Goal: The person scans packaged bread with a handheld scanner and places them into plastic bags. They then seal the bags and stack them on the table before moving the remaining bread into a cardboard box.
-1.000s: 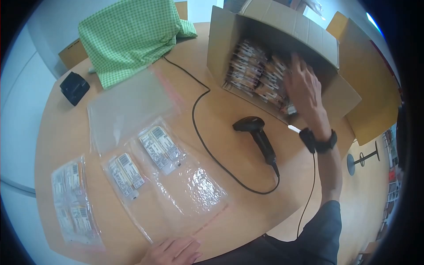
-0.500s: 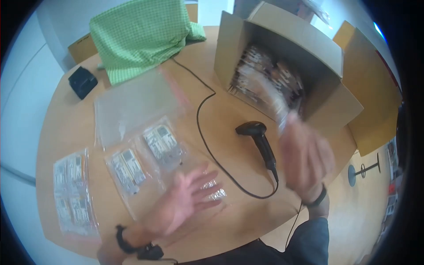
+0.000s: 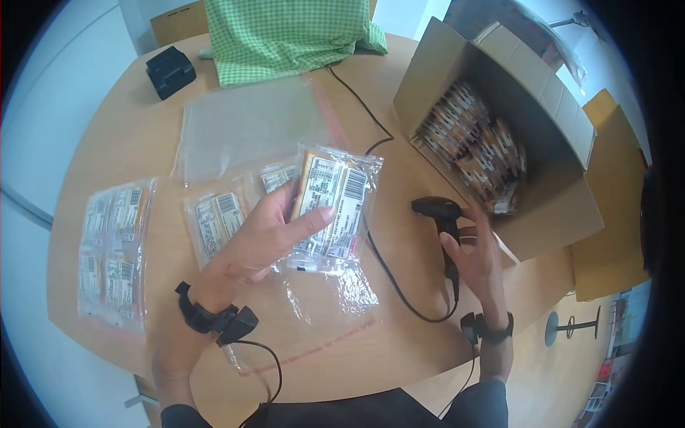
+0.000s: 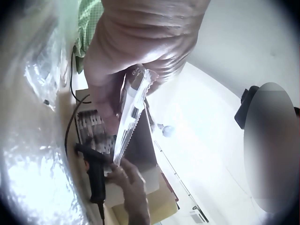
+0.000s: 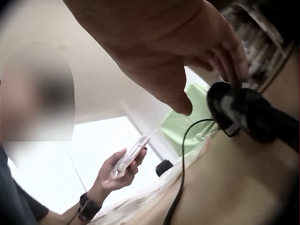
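Observation:
My left hand (image 3: 257, 239) grips a clear plastic packet (image 3: 349, 196), thumb across its front. Two white printed labels with a barcode face up at me, and a brown edge shows at the left. In the left wrist view the packet (image 4: 132, 115) appears edge-on. At the right, my right hand (image 3: 477, 250) is at a black handheld barcode scanner (image 3: 435, 209) lying on the table. Its fingertips are right at the scanner (image 5: 253, 110) in the right wrist view, while the thumb stands apart from it.
An open cardboard box (image 3: 546, 207) on its side holds several rows of packets (image 3: 474, 143). Bagged labelled packets (image 3: 114, 250) lie at the left, others (image 3: 217, 217) under my left arm. Beyond are clear bags (image 3: 246, 128), a green checked cloth (image 3: 285, 39) and a black device (image 3: 170, 73). The scanner's cable (image 3: 399, 292) loops across the table.
My right hand has come out of the box with a packet, which my left hand now holds up. The right hand has moved to the scanner. The view has shifted too.

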Action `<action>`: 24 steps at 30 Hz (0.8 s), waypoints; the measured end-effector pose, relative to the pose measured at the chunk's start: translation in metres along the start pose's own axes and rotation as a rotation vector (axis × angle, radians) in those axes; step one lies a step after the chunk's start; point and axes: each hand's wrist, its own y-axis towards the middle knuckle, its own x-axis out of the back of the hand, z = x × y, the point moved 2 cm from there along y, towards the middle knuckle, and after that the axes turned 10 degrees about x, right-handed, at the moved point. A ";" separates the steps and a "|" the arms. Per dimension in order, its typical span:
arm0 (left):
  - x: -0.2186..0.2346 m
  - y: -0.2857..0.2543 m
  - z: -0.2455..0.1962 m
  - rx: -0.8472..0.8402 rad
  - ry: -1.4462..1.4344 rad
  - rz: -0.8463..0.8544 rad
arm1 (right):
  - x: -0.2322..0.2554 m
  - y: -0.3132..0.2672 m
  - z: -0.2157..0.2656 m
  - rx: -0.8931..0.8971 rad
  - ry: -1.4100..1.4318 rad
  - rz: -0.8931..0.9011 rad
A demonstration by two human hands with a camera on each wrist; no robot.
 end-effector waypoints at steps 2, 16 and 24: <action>0.002 0.003 -0.002 -0.032 0.090 -0.017 | -0.020 0.008 -0.031 -0.121 0.214 0.051; 0.009 0.006 0.004 0.011 0.405 -0.049 | -0.006 0.022 0.074 0.371 0.292 0.217; 0.008 0.004 0.003 0.032 0.413 -0.022 | -0.020 0.026 0.079 0.442 0.294 0.262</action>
